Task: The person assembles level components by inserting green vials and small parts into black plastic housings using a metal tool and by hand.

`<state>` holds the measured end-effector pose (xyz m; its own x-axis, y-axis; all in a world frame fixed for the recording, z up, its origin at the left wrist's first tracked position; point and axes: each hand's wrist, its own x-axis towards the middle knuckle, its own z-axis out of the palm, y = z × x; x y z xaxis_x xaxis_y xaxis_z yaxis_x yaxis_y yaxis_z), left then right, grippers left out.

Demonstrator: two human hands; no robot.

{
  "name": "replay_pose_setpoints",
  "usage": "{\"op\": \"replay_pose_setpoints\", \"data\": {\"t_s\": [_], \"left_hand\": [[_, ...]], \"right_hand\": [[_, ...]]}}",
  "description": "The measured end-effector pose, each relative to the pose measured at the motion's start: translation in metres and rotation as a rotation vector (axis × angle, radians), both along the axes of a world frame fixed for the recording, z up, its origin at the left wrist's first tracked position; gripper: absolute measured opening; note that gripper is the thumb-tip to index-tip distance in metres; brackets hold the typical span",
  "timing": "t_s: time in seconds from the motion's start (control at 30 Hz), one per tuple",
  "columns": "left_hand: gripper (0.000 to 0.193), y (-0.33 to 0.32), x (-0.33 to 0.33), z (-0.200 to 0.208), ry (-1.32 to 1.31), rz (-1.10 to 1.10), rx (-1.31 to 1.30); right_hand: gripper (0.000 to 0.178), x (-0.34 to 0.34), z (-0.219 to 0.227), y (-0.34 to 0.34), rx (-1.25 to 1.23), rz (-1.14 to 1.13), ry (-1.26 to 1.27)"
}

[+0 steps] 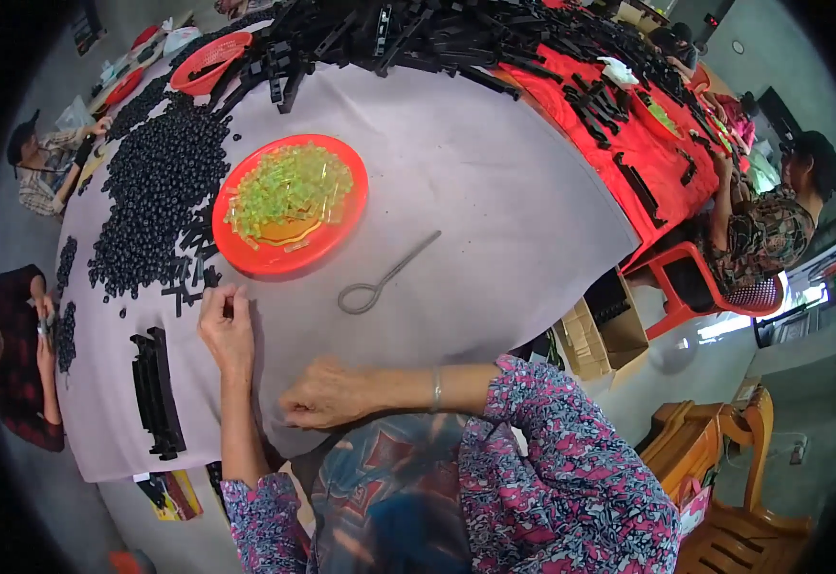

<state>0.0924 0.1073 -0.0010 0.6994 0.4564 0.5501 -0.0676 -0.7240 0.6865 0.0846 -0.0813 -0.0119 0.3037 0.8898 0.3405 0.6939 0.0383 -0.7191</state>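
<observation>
My left hand (227, 330) is raised at the near edge of a scatter of short black plastic pieces (185, 277), its fingers curled in. Anything between those fingers is too small or hidden to make out. Close to the table's front edge, my right hand (327, 394) is closed and slightly blurred, with its fingertips turned down out of sight. Left of my left hand lies a long black plastic part (157, 392). Beyond both hands sits a red plate (337, 244) holding many small yellow-green translucent pieces (294, 187). A looped grey metal rod (380, 284) rests right of the plate.
Small round black parts (165, 172) form a large pile at left. Long black parts (380, 43) are heaped at the back, near a red basket (209, 65). Other people sit around. At right are a red cloth (590, 143), cardboard box (609, 335) and wooden chair (724, 459).
</observation>
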Motion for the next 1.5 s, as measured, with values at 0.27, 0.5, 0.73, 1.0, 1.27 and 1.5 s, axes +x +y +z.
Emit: {"op": "replay_pose_setpoints", "data": {"t_s": [0.27, 0.5, 0.73, 1.0, 1.27, 1.5], "left_hand": [[0.007, -0.045, 0.020, 0.034, 0.047, -0.320, -0.076], [0.007, -0.059, 0.028, 0.010, 0.081, -0.310, -0.165], [0.007, -0.062, 0.025, 0.010, 0.141, -0.281, -0.310], [0.005, -0.068, 0.027, 0.013, 0.253, -0.222, -0.346], [0.007, -0.066, 0.024, 0.015, 0.194, -0.201, -0.264], [0.008, -0.065, 0.020, 0.014, 0.248, -0.200, -0.236]], "right_hand": [[0.019, 0.031, 0.075, -0.032, 0.092, 0.134, 0.250], [0.033, 0.125, 0.088, -0.069, 0.201, -0.325, 0.302], [0.028, 0.299, 0.058, -0.128, 0.108, -0.924, 0.000], [0.040, 0.478, 0.044, -0.234, -0.346, -1.398, -0.587], [0.057, 0.523, 0.043, -0.268, -0.713, -1.441, -0.577], [0.045, 0.534, 0.020, -0.277, -0.791, -1.319, -0.544]]}}
